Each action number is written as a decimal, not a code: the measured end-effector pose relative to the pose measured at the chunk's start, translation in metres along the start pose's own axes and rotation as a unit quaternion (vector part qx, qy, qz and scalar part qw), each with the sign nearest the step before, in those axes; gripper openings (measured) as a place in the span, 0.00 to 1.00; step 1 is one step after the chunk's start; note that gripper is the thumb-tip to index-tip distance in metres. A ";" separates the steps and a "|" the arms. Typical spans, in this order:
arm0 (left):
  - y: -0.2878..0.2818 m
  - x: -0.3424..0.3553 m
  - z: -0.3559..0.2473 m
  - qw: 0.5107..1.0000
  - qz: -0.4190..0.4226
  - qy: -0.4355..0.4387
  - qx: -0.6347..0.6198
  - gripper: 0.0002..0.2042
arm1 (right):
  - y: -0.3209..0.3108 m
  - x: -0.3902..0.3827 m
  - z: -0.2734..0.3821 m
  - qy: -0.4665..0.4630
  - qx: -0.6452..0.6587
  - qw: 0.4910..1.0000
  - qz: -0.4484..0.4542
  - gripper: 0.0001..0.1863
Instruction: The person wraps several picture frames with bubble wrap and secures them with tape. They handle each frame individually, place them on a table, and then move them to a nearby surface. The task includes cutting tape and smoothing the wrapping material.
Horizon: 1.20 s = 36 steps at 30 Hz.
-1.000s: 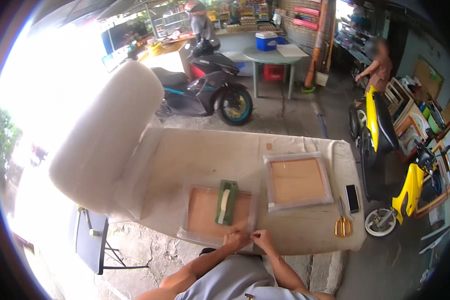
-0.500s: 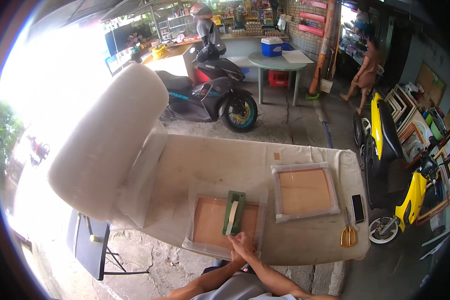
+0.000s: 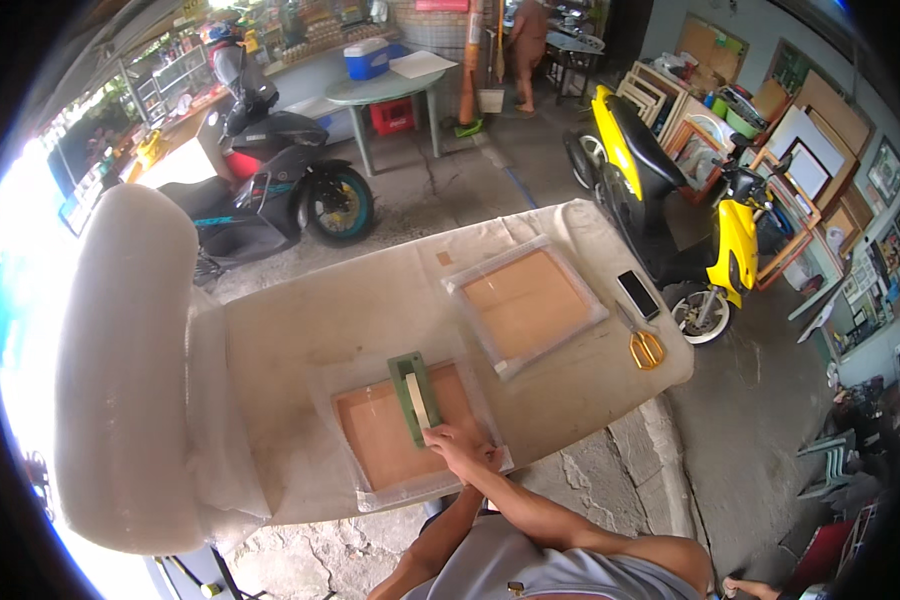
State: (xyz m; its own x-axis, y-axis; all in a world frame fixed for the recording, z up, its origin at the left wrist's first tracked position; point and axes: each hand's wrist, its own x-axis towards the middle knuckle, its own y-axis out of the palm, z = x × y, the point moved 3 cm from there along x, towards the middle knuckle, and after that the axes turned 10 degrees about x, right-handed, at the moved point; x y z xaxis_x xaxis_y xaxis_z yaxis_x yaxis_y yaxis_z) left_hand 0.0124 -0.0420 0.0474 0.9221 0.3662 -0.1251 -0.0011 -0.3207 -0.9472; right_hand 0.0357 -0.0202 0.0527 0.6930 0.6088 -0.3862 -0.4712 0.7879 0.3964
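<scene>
My right hand [image 3: 450,445] reaches across my left forearm to the near end of a green tape dispenser [image 3: 407,380] with a cream roll. Its fingers are closed there, what they hold hidden. My left hand [image 3: 486,457] is behind it at the lower right of a brown board [image 3: 371,436] wrapped in clear plastic, its fingers mostly hidden. Rightward lie a second wrapped board [image 3: 525,305], a phone [image 3: 637,294] and gold-handled scissors [image 3: 646,348]. A big bubble-wrap roll [image 3: 120,370] stands on the left of the cloth-covered table [image 3: 290,310].
A dark scooter [image 3: 270,210] with a helmeted rider [image 3: 232,70] and a round table [image 3: 370,90] are behind. A yellow scooter [image 3: 730,255] and leaning frames [image 3: 800,200] are rightward. A person [image 3: 530,55] stands at the back; someone's foot [image 3: 740,588] shows bottom right.
The view has swung rightward and tilted. My right hand has moved from the board's near edge to the dispenser, crossing over my left. The person at the back has moved farther away.
</scene>
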 end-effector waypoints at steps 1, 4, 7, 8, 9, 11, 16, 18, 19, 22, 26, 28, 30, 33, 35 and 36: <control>0.000 -0.001 0.003 1.000 0.000 -0.001 0.001 0.13 | 0.007 -0.022 0.031 -0.023 -0.066 0.997 0.026 0.16; 0.002 0.000 -0.005 1.000 0.000 0.029 -0.009 0.13 | -0.014 -0.031 0.026 -0.068 -0.088 0.993 0.031 0.17; -0.003 -0.006 0.001 1.000 -0.010 0.024 -0.009 0.13 | 0.004 -0.050 0.045 0.020 -0.252 0.966 0.051 0.19; -0.007 -0.005 -0.001 0.999 -0.015 0.028 -0.007 0.12 | 0.004 -0.049 0.048 0.025 -0.318 0.947 0.038 0.17; -0.008 -0.007 -0.003 0.999 -0.017 0.031 -0.007 0.12 | 0.003 -0.047 0.049 0.033 -0.383 0.923 0.026 0.15; -0.005 -0.012 -0.001 0.999 -0.022 0.034 -0.004 0.12 | 0.004 -0.052 0.042 -0.021 -0.520 0.854 -0.024 0.10; 0.016 -0.016 0.020 0.999 -0.020 0.014 0.031 0.12 | 0.000 -0.044 0.046 -0.132 -0.453 0.877 -0.090 0.10; 0.021 -0.018 0.023 0.999 -0.022 0.018 0.044 0.12 | -0.030 -0.060 0.031 -0.281 -0.068 0.944 -0.159 0.19; 0.022 -0.011 0.021 0.998 -0.031 0.026 0.044 0.12 | -0.045 -0.076 0.049 -0.258 -0.019 0.942 -0.214 0.22; -0.013 -0.009 0.020 1.000 -0.011 -0.003 -0.028 0.09 | -0.082 -0.119 0.013 -0.190 0.106 0.920 -0.327 0.20; -0.012 -0.031 0.046 0.999 -0.028 0.003 -0.024 0.08 | -0.068 -0.131 -0.060 -0.173 0.252 0.893 -0.329 0.20; -0.001 -0.045 0.065 1.000 -0.025 0.000 -0.010 0.08 | -0.045 -0.128 -0.086 -0.186 0.250 0.892 -0.328 0.15; 0.005 -0.040 0.081 1.000 -0.007 0.013 -0.001 0.09 | -0.045 -0.107 -0.111 -0.241 0.173 0.880 -0.371 0.11; 0.016 -0.046 0.101 1.000 0.026 0.016 -0.005 0.13 | -0.034 -0.110 -0.116 -0.254 0.008 0.874 -0.414 0.09; 0.015 -0.050 0.110 1.000 0.008 0.021 0.005 0.13 | -0.028 -0.112 -0.116 -0.251 -0.033 0.870 -0.424 0.09; 0.016 -0.054 0.109 1.000 0.011 0.020 -0.003 0.12 | -0.028 -0.111 -0.117 -0.253 -0.015 0.869 -0.426 0.09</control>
State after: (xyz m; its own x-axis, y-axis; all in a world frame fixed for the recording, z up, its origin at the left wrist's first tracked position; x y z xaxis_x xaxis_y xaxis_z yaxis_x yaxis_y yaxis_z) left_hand -0.0795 0.0283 0.0065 0.9366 0.3242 -0.1329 -0.0183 -0.3337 -0.9425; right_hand -0.0923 -0.0990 -0.0133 0.9447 -0.3086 -0.1107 0.3211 0.9391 0.1222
